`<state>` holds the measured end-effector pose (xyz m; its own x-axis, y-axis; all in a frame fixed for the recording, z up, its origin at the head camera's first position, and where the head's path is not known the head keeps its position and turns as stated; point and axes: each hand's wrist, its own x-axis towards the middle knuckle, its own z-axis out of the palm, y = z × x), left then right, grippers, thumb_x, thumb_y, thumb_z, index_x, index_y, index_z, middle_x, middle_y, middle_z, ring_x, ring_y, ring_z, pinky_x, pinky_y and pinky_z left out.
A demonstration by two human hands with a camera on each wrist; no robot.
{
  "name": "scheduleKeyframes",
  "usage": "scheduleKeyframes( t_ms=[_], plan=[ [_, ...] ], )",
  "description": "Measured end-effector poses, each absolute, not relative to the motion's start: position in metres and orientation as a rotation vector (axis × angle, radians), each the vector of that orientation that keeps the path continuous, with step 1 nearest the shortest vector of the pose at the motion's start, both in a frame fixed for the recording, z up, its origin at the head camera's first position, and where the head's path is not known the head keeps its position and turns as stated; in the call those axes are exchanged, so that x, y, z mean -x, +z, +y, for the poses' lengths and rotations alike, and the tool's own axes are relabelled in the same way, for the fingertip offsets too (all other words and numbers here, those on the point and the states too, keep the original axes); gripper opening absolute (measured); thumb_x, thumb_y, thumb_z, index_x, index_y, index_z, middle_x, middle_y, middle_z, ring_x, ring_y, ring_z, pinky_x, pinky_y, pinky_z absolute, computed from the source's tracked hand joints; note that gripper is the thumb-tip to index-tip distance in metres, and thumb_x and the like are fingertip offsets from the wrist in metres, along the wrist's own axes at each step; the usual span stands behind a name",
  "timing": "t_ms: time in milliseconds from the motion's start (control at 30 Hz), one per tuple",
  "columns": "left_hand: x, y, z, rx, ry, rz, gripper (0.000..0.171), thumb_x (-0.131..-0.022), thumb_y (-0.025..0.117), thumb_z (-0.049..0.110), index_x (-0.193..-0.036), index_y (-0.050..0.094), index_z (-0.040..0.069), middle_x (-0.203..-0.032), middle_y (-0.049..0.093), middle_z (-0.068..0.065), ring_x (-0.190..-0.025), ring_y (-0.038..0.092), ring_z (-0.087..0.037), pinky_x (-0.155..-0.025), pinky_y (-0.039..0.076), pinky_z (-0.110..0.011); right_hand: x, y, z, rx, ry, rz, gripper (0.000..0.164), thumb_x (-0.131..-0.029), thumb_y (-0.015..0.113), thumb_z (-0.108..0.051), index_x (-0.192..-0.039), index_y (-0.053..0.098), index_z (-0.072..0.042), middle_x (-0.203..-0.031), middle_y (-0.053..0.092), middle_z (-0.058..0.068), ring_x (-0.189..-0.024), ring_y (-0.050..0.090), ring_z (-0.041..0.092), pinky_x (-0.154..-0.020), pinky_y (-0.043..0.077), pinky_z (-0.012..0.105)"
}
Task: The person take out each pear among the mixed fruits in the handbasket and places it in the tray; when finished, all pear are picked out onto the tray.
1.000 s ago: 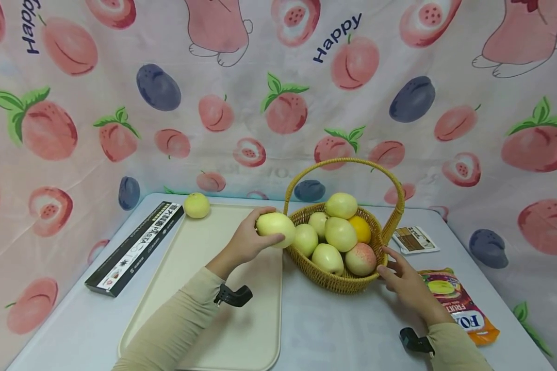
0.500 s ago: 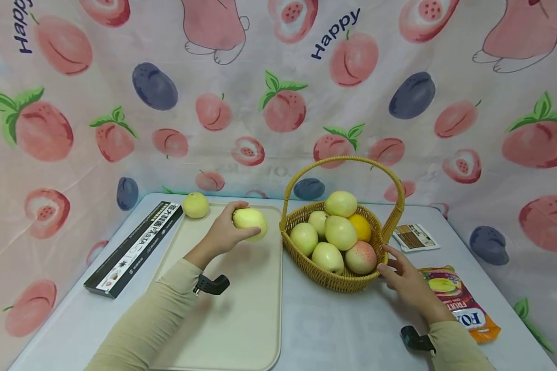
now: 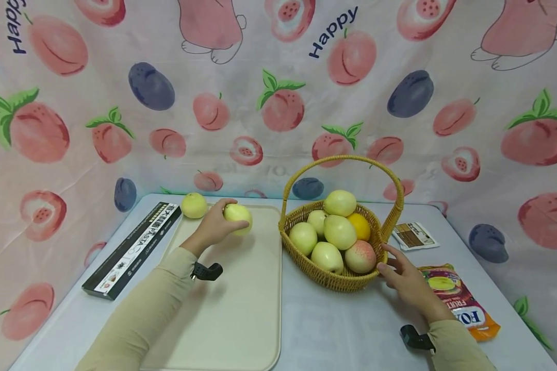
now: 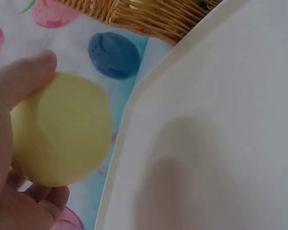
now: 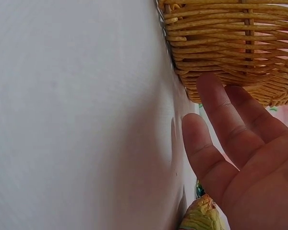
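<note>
A pale yellow rounded fruit (image 3: 239,219) is held in my left hand (image 3: 218,222) above the far part of a cream tray (image 3: 241,309). In the left wrist view, thumb and fingers grip the fruit (image 4: 67,129) from two sides, and the hand's shadow falls on the tray. My right hand (image 3: 406,283) touches the right end of a wicker basket (image 3: 339,281), by the base of its handle. The right wrist view has its fingers (image 5: 223,112) fairly straight, tips against or close to the weave. Pale green-yellow fruits (image 3: 327,257), an orange (image 3: 359,226) and a peach (image 3: 361,256) fill the basket.
Another yellow-green fruit (image 3: 194,205) sits at the tray's far left corner. A black-and-white pasta box (image 3: 132,252) lies left of the tray. Right of the basket are a small flat packet (image 3: 415,236) and a red-orange fruit candy bag (image 3: 459,301), partly behind the right arm.
My left hand has carried the yellow fruit leftward from beside the basket's left rim to above the tray. The right hand has stayed at the basket.
</note>
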<state>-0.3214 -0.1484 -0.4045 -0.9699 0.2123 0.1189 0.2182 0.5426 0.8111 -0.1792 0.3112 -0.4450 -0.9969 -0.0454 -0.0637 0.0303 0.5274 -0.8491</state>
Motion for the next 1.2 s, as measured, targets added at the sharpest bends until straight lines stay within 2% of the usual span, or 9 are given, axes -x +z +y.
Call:
scheduleKeyframes(
  t_ms=[200,400,600,867,1200],
  plan=[
    [0.333,-0.408,-0.148,0.376,-1.342,-2.759,0.078,-0.082,0.083,0.029,-0.145,0.047,0.001,-0.144,0.039,-0.028,-0.129,0.04,-0.04,-0.104,0.039,-0.055,0.179,-0.445,0.312,0.011,-1.488,2.674,0.07,-0.105,0.05,-0.042,-0.16,0.019,-0.012,-0.149,0.031,0.038,-0.123,0.051,0.051,-0.089,0.053,0.054],
    [0.345,-0.413,-0.151,0.369,-1.355,-2.771,0.081,-0.084,0.081,0.027,-0.148,0.041,-0.002,-0.146,0.042,-0.028,-0.129,0.044,-0.04,-0.105,0.039,-0.052,0.178,-0.443,0.311,-0.021,-1.48,2.66,0.072,-0.104,0.05,-0.045,-0.161,0.018,-0.013,-0.15,0.032,0.037,-0.123,0.052,0.049,-0.09,0.053,0.053],
    [0.354,-0.421,-0.153,0.29,-1.366,-2.756,0.083,-0.083,0.082,0.025,-0.148,0.039,-0.004,-0.144,0.042,-0.029,-0.13,0.042,-0.041,-0.106,0.038,-0.052,0.179,-0.442,0.311,-0.042,-1.491,2.637,0.074,-0.103,0.051,-0.047,-0.161,0.017,-0.016,-0.15,0.033,0.036,-0.122,0.054,0.046,-0.09,0.053,0.051],
    [0.361,-0.431,-0.152,0.217,-1.456,-2.716,0.09,-0.085,0.081,0.022,-0.151,0.027,-0.004,-0.149,0.037,-0.027,-0.135,0.039,-0.04,-0.11,0.034,-0.051,0.179,-0.444,0.313,-0.026,-1.5,2.641,0.073,-0.104,0.051,-0.046,-0.161,0.018,-0.016,-0.149,0.034,0.036,-0.121,0.055,0.045,-0.09,0.053,0.051],
    [0.363,-0.439,-0.152,0.168,-1.505,-2.674,0.083,-0.087,0.079,0.019,-0.15,0.029,-0.004,-0.15,0.038,-0.025,-0.133,0.041,-0.039,-0.111,0.033,-0.05,0.178,-0.444,0.312,-0.036,-1.487,2.65,0.072,-0.104,0.051,-0.045,-0.161,0.018,-0.015,-0.15,0.032,0.036,-0.126,0.05,0.049,-0.091,0.052,0.052]
  ],
)
